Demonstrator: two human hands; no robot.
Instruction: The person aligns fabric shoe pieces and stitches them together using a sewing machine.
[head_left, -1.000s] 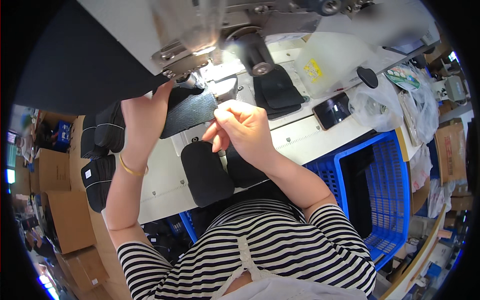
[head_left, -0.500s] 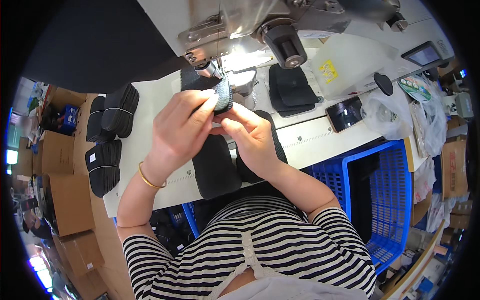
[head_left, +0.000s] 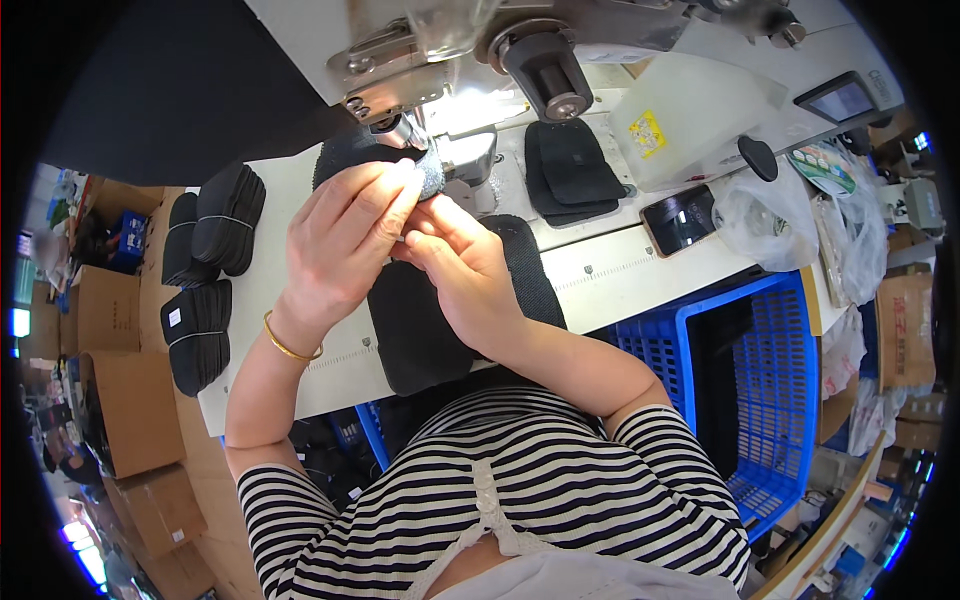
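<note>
As raised: hands (head_left: pixel 400 240) pinching fabric (head_left: pixel 432 172).

The left hand (head_left: pixel 345 240) covers most of the small grey piece (head_left: pixel 432 175) pinched under the sewing machine (head_left: pixel 480 40).

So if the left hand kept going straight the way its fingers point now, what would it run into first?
Probably the metal presser part of the sewing machine. The left hand points up and away toward it, pinching a small grey piece just below it. Depth is unclear, so it might pass beneath it.
</note>
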